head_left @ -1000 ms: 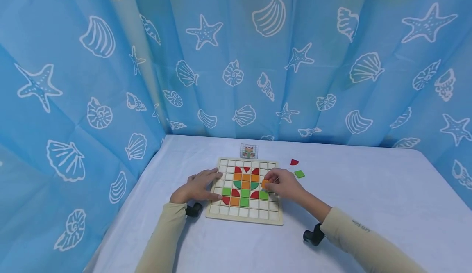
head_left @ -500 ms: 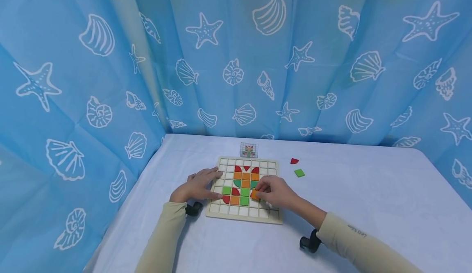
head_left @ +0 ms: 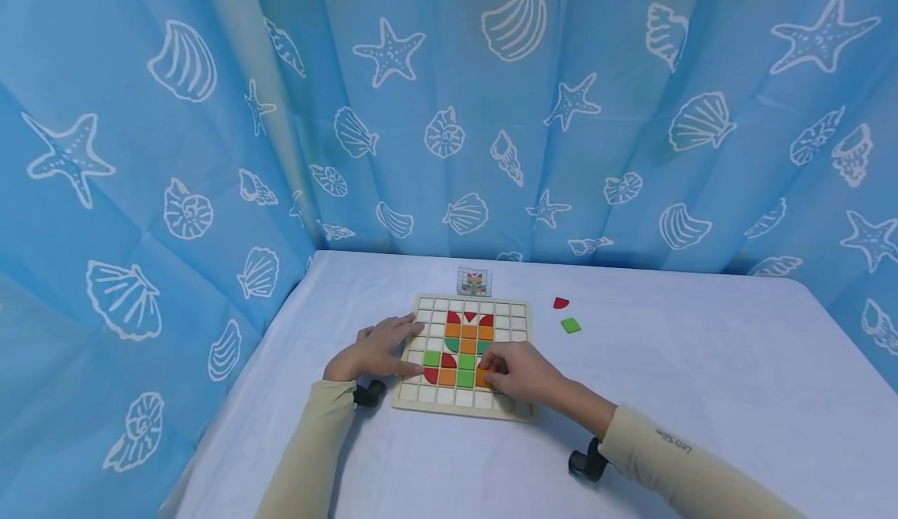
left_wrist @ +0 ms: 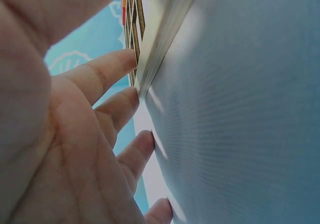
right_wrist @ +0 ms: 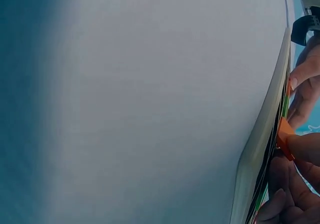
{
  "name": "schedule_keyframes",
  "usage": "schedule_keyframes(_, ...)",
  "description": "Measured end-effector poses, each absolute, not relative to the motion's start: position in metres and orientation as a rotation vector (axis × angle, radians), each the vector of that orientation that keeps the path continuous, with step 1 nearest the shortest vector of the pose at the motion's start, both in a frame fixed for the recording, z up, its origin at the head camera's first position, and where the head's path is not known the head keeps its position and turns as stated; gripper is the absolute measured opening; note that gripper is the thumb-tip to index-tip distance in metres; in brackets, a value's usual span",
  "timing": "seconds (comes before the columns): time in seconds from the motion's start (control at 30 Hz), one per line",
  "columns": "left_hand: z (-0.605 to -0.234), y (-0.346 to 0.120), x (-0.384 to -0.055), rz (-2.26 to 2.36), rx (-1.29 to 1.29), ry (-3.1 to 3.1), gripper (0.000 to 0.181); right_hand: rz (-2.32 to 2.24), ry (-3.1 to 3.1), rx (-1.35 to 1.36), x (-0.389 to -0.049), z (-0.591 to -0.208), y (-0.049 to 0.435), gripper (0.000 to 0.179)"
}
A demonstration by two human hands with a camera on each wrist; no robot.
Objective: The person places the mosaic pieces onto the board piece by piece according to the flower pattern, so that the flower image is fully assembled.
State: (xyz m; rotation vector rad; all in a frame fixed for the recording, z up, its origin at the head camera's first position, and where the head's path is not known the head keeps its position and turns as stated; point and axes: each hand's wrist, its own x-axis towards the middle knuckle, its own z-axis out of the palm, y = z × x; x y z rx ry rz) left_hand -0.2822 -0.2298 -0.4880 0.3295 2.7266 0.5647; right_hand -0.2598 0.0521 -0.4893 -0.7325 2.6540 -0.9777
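A square wooden grid board (head_left: 464, 408) lies on the white table, partly filled with red, orange, green and teal tiles. My right hand (head_left: 521, 371) pinches an orange square tile (head_left: 482, 378) at a cell right of the lower green tile (head_left: 465, 379). In the right wrist view that orange tile (right_wrist: 285, 138) stands tilted at the board, with the thumb on it. My left hand (head_left: 379, 349) spreads its fingers over the board's left edge, its thumb near a red quarter-round tile (head_left: 430, 376). In the left wrist view the fingertips (left_wrist: 131, 99) touch the board's rim and the cloth.
A small printed pattern card (head_left: 474, 281) lies behind the board. To the right are a loose red quarter-round tile (head_left: 560, 302) and a loose green square tile (head_left: 570, 324). A blue curtain (head_left: 449, 114) with shells and starfish hangs behind the table.
My right hand has moved left and toward me with the orange tile, from the board's right side to the cell beside the lower green tile. My left hand stays in place.
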Motion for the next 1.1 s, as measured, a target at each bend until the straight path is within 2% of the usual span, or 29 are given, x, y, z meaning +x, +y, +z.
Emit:
schedule_keyframes(0.47,-0.487,-0.232,-0.281,0.583,0.321,2.730,0.085,-0.902,2.665,-0.771,-0.262,-0.485,0.042,0.004)
schedule_keyframes(0.8,-0.490,-0.232,-0.283,0.554,0.376,2.738,0.085,-1.046,2.541,-0.809,-0.275,-0.477,0.020,0.025)
schedule_keyframes(1.1,-0.490,-0.233,-0.284,0.554,0.387,2.742,0.085,-1.047,2.507,-0.870,-0.278,-0.484,0.009,0.023)
